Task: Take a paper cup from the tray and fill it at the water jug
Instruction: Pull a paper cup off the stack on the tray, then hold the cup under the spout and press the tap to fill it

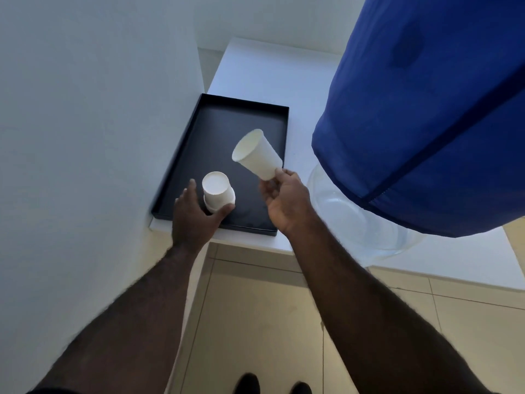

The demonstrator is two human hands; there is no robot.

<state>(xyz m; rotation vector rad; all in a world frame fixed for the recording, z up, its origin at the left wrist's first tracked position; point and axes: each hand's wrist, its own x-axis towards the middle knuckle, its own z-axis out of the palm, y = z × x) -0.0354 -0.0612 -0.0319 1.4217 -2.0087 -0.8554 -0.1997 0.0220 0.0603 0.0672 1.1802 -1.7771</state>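
Head view, looking down. Landmark: the black tray [199, 132], lying on a white counter [255, 69] with its left edge against a white wall [85, 109].

I see the right hand [285, 201] raised over the tray's near right corner, fingertips and thumb pinched on the base of one paper cup [257, 155]. That cup is clear of the tray floor, tilted, mouth facing up and left, empty as far as I can see inside.

The left hand [193, 216] is at the tray's near edge, curled round a stack [217, 194] of upside-down cups, thumb on the stack's right side, fingers on its left. The stack is in the tray's near half, bases up. How many cups it holds I cannot tell; I make out at least two rims.

Right of the tray stands the jug [369, 223], a clear vessel on the same counter, mostly draped by a blue cloth cover [426, 123]. Only its lower clear part shows. The cup in my right hand sits between stack and jug, near the cover's lower edge but not touching it.

Below the counter: beige floor tiles [270, 322], both forearms, and dark shoe tips [247, 383] at the frame's bottom edge.
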